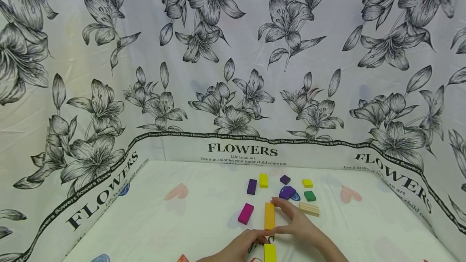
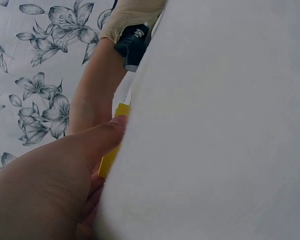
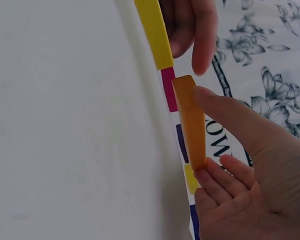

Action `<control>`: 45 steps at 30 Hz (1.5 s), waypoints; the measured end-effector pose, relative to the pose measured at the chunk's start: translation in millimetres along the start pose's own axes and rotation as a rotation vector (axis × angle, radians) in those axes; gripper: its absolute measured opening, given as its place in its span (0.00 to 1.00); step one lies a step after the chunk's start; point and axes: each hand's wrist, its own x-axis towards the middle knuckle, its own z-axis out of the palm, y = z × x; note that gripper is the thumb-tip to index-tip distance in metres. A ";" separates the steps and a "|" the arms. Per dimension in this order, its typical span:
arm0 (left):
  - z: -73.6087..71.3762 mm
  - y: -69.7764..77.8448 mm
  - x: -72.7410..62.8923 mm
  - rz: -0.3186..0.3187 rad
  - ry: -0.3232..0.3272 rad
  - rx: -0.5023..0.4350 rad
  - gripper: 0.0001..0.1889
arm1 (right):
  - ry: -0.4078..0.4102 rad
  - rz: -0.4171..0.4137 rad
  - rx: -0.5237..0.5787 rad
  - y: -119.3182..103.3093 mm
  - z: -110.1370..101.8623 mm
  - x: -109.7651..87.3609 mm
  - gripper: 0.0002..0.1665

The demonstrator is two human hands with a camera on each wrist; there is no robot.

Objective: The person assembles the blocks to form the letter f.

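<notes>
My right hand (image 1: pixel 300 223) pinches a long orange block (image 1: pixel 269 216) by its two ends, thumb at the near end and fingertips at the far end. In the right wrist view this orange block (image 3: pixel 190 122) stretches between the thumb and the fingers. My left hand (image 1: pixel 245 246) is at the near end of the orange block, its fingers loosely extended. Just beside it lies a yellow block (image 1: pixel 270 252). In the left wrist view the left thumb overlaps the yellow block (image 2: pixel 107 162); whether it touches is unclear.
Beyond the hands lie a magenta block (image 1: pixel 246 213), purple blocks (image 1: pixel 251 186), yellow blocks (image 1: pixel 263 180), a green block (image 1: pixel 310 196) and a ridged wooden piece (image 1: pixel 309 209). A flower-printed curtain (image 1: pixel 233 51) hangs behind the white cloth.
</notes>
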 end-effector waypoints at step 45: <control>-1.4 4.9 3.7 -0.113 -0.023 -0.072 0.42 | -0.019 0.003 -0.028 6.3 -4.0 3.0 0.53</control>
